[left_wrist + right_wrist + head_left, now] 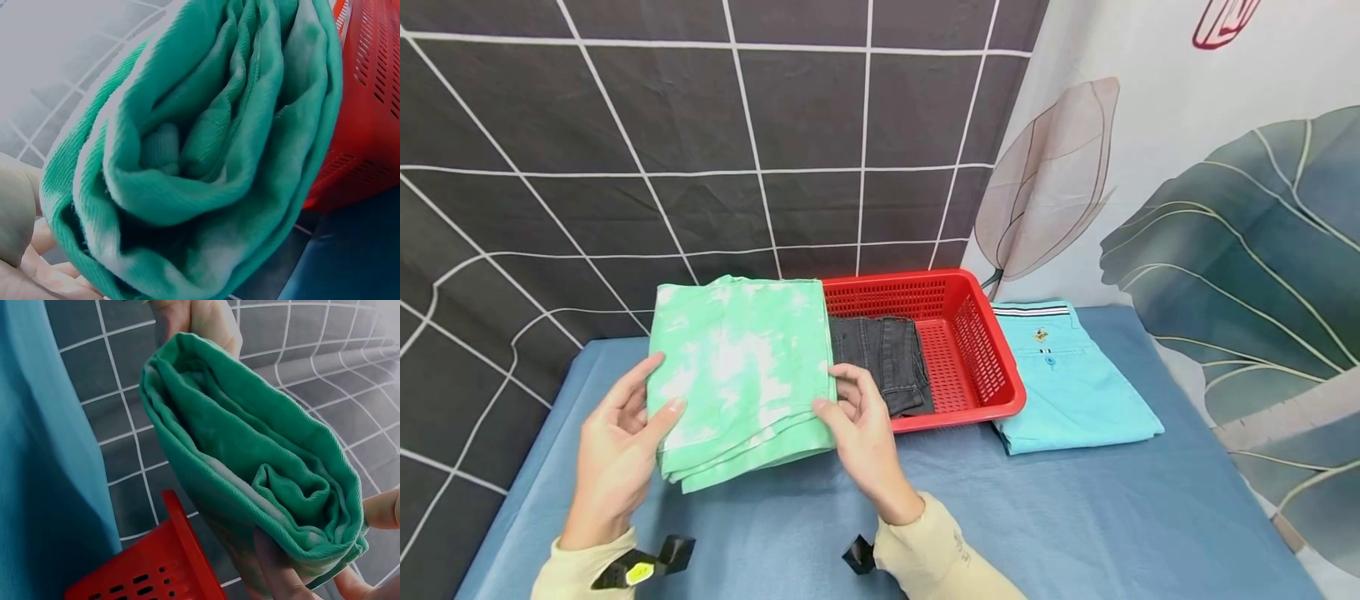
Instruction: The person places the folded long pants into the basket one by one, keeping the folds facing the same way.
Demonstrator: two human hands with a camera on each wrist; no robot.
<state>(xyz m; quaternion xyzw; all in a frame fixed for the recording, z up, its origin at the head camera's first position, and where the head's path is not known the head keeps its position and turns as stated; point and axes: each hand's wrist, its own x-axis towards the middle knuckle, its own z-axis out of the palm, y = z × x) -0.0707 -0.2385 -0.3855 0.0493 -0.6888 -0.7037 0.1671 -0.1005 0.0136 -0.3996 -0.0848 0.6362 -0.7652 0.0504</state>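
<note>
A folded green-and-white tie-dye garment (pixel 737 367) is held up between both hands, in front of the left end of a red basket. My left hand (pixel 613 458) grips its left edge, thumb on the near face and fingers around the side. At the right edge, my right hand (pixel 867 437) pinches the cloth between thumb and fingers. The wrist views look into the layered folds of the green garment (pixel 187 194), which is thick, twill-like cloth. Fingers of my right hand (pixel 284 572) show on both sides of the fold in the right wrist view.
The red basket (pixel 992 350) has slotted walls and contains folded black jeans (pixel 887 362) at its left. Folded light-blue pants (pixel 1075 392) lie right of it on a blue-covered table (pixel 1037 517). Behind stand a dark grid-patterned cloth (pixel 805 125) and a leaf-print curtain (pixel 1150 100).
</note>
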